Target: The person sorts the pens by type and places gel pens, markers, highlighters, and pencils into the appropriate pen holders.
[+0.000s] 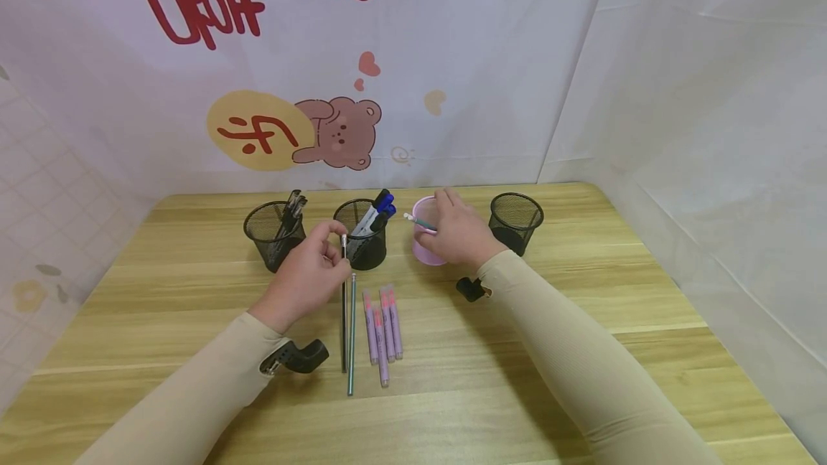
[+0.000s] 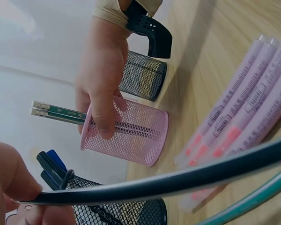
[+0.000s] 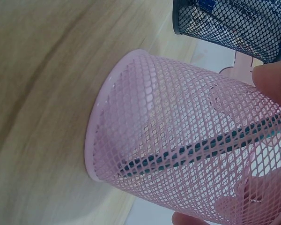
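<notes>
Your left grip point(image 1: 304, 275) pinches the black pencil point(image 1: 344, 314) at its white-tipped end, its shaft pointing toward the tabletop's point(image 1: 452, 393) near edge; the pink cup point(image 1: 426, 254), held by your right grip point(image 1: 460, 232), stands rightward, nearer the far edge.

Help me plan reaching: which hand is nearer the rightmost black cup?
Right: the right hand is left of the rightmost black cup, holding the pink cup; the left hand, farther left, pinches a pencil.

Upright pink mesh cup point(image 1: 426, 251) with green pencils point(image 2: 61, 111) aslant inside, dark pencil point(image 1: 344, 307) in left grip point(image 1: 309, 275).
</notes>
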`<action>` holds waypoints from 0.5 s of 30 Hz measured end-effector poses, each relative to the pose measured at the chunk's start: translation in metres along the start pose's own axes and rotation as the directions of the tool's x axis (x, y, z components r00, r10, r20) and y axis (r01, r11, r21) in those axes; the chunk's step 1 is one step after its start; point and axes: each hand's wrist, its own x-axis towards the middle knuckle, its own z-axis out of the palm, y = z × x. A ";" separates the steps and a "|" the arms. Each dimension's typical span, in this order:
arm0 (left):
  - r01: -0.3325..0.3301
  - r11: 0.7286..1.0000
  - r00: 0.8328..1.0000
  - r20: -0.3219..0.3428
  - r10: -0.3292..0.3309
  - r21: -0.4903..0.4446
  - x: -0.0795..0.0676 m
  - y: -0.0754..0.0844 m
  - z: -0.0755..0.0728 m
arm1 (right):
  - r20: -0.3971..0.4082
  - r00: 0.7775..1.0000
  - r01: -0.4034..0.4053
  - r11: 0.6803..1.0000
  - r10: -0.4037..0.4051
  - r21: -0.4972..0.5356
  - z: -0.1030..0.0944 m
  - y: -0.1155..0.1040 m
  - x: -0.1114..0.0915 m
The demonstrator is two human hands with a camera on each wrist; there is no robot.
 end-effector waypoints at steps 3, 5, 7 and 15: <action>-0.012 1.000 1.000 -0.020 0.012 -0.027 0.000 0.001 0.000 | 0.001 1.000 -0.001 1.000 0.001 0.001 0.000 0.000 0.000; -0.024 0.999 0.999 -0.039 0.022 -0.045 0.000 0.002 0.000 | 0.001 1.000 -0.001 1.000 0.001 0.002 -0.001 0.000 0.000; -0.040 0.996 0.997 -0.069 0.035 -0.076 0.001 0.002 0.001 | 0.001 1.000 -0.001 1.000 0.001 0.003 -0.001 -0.001 0.000; -0.141 0.955 0.968 -0.239 0.078 -0.261 0.004 0.008 0.002 | 0.001 1.000 0.002 1.000 -0.002 -0.001 -0.001 -0.001 0.000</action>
